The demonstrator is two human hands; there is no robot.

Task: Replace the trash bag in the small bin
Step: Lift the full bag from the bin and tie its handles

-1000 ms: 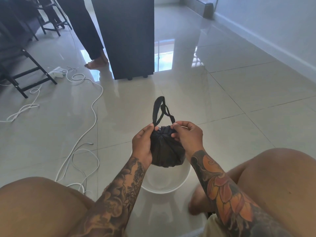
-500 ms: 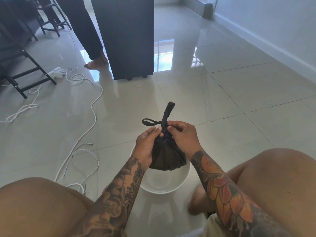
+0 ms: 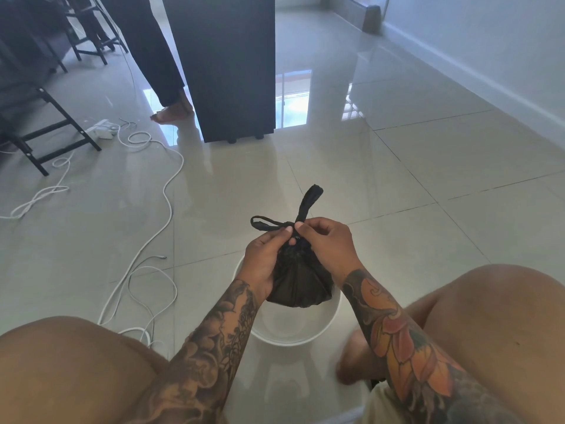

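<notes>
- Since a second ago the two bag handles have changed shape: the single tall loop is gone, one handle now lies out flat to the left and the other stands up and leans right, so a knot has started forming at the neck.
- Full black trash bag (image 3: 298, 283) hangs just above the open mouth of the small white bin (image 3: 331, 313), which sits on the tiled floor between the person's knees. Bag is out of the bin; no liner shows inside.
- Left hand (image 3: 265, 261): grip closed, palm wrapped on the bag's left side, thumb and forefinger pinching the gathered neck.
- Right hand (image 3: 328, 244): grip closed, fingertips pinching the base of the upright handle right at the knot; both hands meet at the neck, touching.
- Left handle (image 3: 263, 223) sticks out loose as a flat loop; right handle (image 3: 308, 201) stands free above the fingers.
- Step in hand, as I judge it: cinching the tie on the old bag. To do it well, keep the left pinch low on the neck so the gather does not slip, draw both handles apart evenly, seat the knot tight against the bulge.
- Keep the bag over the bin while pulling, in case anything spills.
- White cable (image 3: 171, 191) trails on the floor to the left, well apart from the work.
- Fresh bag: none visible anywhere.
</notes>
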